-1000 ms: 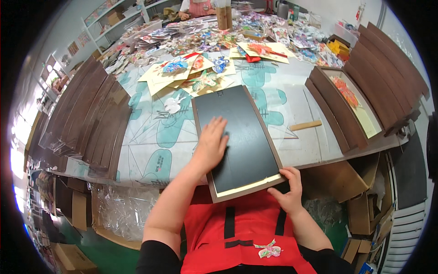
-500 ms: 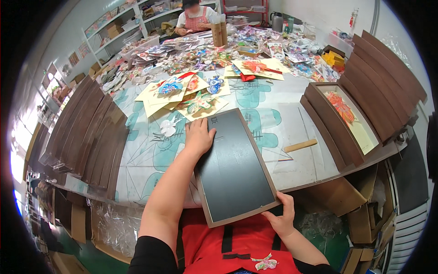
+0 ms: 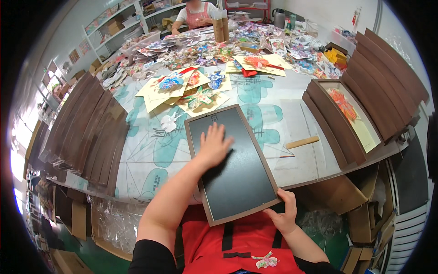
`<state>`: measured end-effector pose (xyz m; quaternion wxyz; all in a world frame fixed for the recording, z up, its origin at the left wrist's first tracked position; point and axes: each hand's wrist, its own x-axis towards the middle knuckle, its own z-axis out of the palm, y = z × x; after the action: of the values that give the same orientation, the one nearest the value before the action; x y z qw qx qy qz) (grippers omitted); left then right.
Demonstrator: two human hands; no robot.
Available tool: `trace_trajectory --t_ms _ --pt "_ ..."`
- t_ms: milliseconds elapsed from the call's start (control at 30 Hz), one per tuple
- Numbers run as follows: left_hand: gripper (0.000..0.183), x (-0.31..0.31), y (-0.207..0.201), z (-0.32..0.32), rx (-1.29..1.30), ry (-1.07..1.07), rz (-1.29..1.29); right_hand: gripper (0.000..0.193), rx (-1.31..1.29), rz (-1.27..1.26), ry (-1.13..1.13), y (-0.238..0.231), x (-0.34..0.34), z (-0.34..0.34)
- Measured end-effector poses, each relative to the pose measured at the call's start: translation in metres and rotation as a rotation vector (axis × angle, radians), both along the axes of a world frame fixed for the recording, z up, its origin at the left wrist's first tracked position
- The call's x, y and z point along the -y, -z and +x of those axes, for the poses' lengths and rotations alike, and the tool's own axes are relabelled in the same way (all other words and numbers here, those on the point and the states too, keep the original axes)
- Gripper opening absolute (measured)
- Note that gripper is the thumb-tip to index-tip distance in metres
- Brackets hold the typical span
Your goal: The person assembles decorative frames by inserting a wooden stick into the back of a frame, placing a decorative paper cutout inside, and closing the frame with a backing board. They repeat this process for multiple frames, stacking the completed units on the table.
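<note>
A brown picture frame (image 3: pixel 235 182) with a black panel inside its rim lies tilted over the table's near edge, its lower end above my red apron. My right hand (image 3: pixel 284 212) grips its lower right corner, thumb near the bottom rim. Over the upper part of the panel, my left hand (image 3: pixel 213 148) has its fingers spread, slightly blurred; whether the palm touches the surface I cannot tell. Left of the frame's top lies a small white cut-out (image 3: pixel 169 122). Pale yellow cards with colourful paper figures (image 3: pixel 200 98) lie just beyond the frame.
Brown frames stand stacked at left (image 3: pixel 84 132) and right (image 3: pixel 383 86); one open frame (image 3: pixel 349 109) holds a red-orange figure. A flat wooden stick (image 3: pixel 302 142) lies to the right. Piles of cut-outs (image 3: pixel 182 57) cover the far table, where another person (image 3: pixel 196 16) sits.
My left hand has left the frame's upper left edge and moved right onto the area over the black panel, fingers spreading. My right hand keeps its corner. The far person's arm has lowered.
</note>
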<state>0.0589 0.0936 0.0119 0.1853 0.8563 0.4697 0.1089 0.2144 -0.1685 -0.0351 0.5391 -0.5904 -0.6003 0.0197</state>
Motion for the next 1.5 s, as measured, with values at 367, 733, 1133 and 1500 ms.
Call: trace_trajectory --t_ms 367,733,1133,1500 --pt "0.066 0.038 -0.005 0.0 -0.143 0.121 0.278 0.021 0.291 -0.069 0.244 -0.033 -0.079 0.111" --pt "0.066 0.088 0.0 -0.025 -0.04 0.222 0.291 0.018 0.689 -0.479 0.077 -0.033 -0.134 0.168" --pt "0.067 0.086 0.006 -0.027 -0.04 0.206 0.273 0.036 0.29 -0.493 -0.371 -0.062 -0.287 -0.001" --pt "0.067 0.086 0.002 -0.031 0.023 0.192 0.255 0.034 0.445 -0.671 -0.192 -0.066 -0.305 -0.041"
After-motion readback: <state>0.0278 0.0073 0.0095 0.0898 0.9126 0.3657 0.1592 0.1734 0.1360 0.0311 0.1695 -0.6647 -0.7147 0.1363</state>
